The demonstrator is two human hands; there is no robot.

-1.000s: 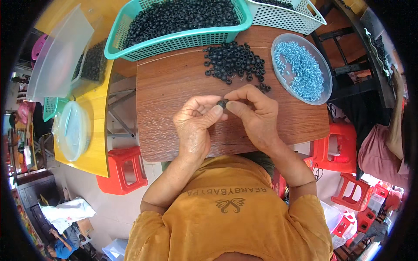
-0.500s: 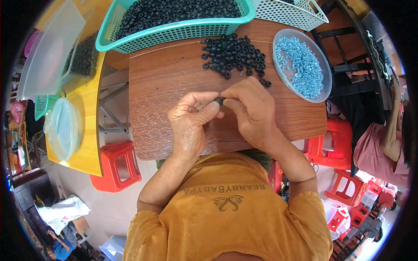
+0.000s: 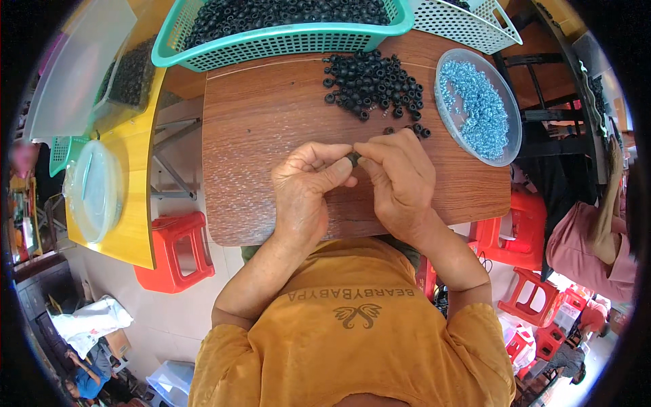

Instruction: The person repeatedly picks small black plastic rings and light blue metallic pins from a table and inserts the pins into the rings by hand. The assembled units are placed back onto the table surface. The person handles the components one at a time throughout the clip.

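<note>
Over the brown table [image 3: 258, 149], a small round black part [image 3: 353, 159] is pinched between the thumb and fingers of my left hand [image 3: 308, 180]. My right hand [image 3: 403, 178] meets it from the other side, its thumb and forefinger closed against the same part; any smaller piece between those fingertips is hidden. Beyond the hands lies a loose heap of black hollow round parts [image 3: 376, 81], a few of them close to my right knuckles. A round clear tub [image 3: 513, 146] at the far right of the table holds many small shiny light-blue pieces [image 3: 481, 108].
A turquoise basket [image 3: 291, 32] full of black parts stands at the far edge, with a white basket [image 3: 468, 30] beside it. At left, a yellow table [image 3: 139, 197] bears a lidded plastic tub [image 3: 95, 193]. Red stools [image 3: 176, 254] flank the brown table. Another person's pink sleeve [image 3: 586, 237] shows at right.
The view has shifted slightly. Both hands remain together at the black part, with the right fingers a little differently bent; more black parts show beside the right knuckles.
</note>
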